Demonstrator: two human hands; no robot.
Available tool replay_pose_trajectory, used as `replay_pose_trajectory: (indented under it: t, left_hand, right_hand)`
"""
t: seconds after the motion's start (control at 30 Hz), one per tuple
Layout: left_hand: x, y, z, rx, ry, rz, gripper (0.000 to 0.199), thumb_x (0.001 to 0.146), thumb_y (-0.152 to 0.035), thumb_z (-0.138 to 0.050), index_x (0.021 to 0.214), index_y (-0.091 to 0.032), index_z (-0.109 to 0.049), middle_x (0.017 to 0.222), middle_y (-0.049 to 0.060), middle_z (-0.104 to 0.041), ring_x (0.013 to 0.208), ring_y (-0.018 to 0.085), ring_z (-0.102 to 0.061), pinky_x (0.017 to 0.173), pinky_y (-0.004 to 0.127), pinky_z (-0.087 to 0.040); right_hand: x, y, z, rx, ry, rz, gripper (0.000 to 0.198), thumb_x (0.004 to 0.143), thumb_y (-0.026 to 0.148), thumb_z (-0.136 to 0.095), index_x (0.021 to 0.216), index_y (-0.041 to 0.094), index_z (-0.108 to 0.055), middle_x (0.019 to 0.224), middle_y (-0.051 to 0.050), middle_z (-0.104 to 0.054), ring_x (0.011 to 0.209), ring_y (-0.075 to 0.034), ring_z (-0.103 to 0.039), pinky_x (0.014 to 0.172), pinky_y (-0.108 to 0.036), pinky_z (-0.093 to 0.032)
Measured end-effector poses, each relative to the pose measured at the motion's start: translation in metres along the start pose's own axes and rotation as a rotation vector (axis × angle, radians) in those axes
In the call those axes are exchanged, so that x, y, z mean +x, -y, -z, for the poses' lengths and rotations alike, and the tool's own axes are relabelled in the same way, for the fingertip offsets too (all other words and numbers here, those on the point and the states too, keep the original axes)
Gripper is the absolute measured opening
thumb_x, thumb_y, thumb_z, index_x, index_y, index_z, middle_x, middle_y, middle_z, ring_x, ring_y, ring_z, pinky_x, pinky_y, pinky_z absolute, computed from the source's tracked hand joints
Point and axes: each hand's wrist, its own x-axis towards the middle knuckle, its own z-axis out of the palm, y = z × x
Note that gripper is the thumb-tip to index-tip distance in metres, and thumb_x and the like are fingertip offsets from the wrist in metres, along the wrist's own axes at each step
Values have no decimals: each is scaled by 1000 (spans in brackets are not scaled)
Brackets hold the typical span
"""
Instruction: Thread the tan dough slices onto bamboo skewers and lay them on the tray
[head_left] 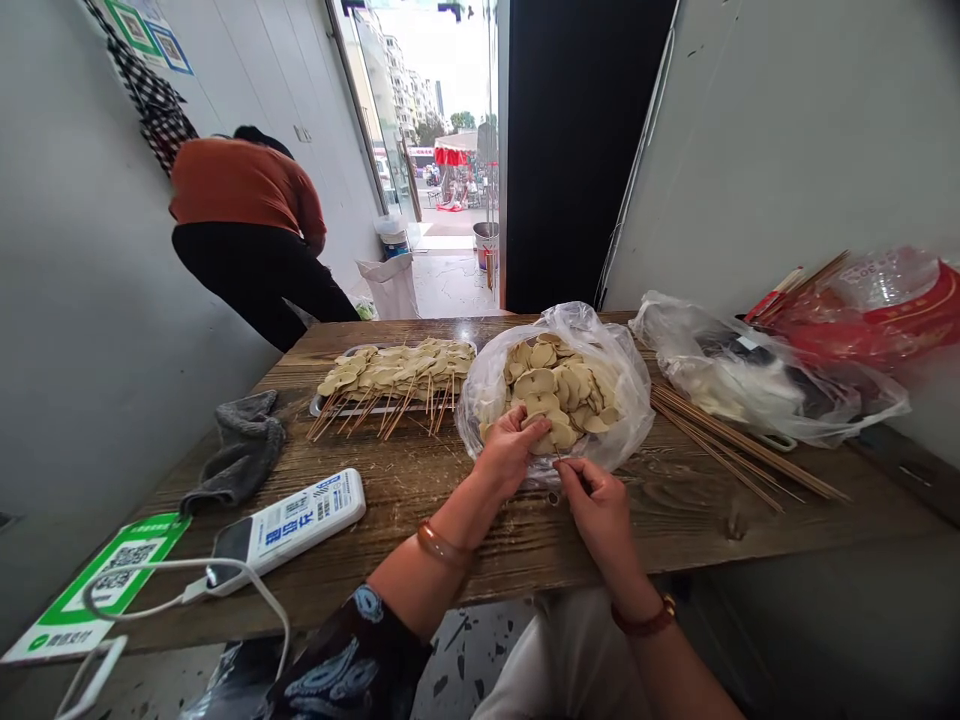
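Observation:
My left hand (511,446) is closed on a pale beige round slice at the near side of a clear plastic bag (634,408). Many similar thin slices (570,385) fill the open bag; their exact kind is not plain. Just to the right, my right hand (600,505) pinches a thin wooden skewer (557,455) whose tip is by the held slice. Whether the skewer pierces the slice is hidden by my fingers. Left of the bag, skewered slices (397,368) lie in rows on a metal tray (315,407), their sticks pointing toward me.
Loose skewers (739,440) lie right of the bag, beside another plastic bag (787,390) and a red bag (877,320). At left are a grey cloth (240,450), a white power bank (307,515) with a cable and a green QR card (112,580). A person (247,200) bends near the wall.

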Motion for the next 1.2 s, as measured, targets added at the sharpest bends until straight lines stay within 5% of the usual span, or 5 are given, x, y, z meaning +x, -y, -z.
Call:
replay_pose_trajectory:
  t: [0.3,0.47,0.73,0.97,1.2]
  left_hand:
    - [-3,-3,-3,-71,-9,51,42,59,-26,-84,93,-12,-63,83,5,-70,69,13,-65,65,23,-51]
    - [0,-10,-1,-150,-22,49,35,71,-30,-76,98,-11,-64,88,8,-72,77,17,-67,70,26,-55]
    - [3,-7,8,-126,-93,24,24,65,-20,-79,81,-13,-62,71,2,-70,60,12,-64,60,22,-54]
    - [5,-13,8,-179,-98,26,26,79,-32,-67,96,-13,-64,84,8,-72,74,17,-68,71,29,-56]
    - [3,-16,13,-227,-99,-66,31,66,-21,-76,94,-12,-67,84,9,-73,89,23,-68,83,35,-53]
  right_hand:
    - [-2,-5,1,115,6,0,32,88,40,-53,92,15,-73,78,-5,-73,70,-18,-63,68,-27,-48]
    - [-2,-4,2,95,-2,-16,33,87,41,-53,92,15,-74,77,-5,-72,70,-19,-64,69,-28,-48]
    - [-1,-7,0,82,-2,2,32,86,39,-54,88,14,-74,85,-9,-75,79,-22,-67,75,-31,-50]
    - [-4,-6,2,37,17,11,35,86,41,-53,90,14,-74,81,-7,-74,74,-21,-67,71,-29,-50]
    - [-7,-12,2,1,63,-54,38,80,49,-58,87,16,-76,83,-8,-76,76,-24,-69,71,-32,-52]
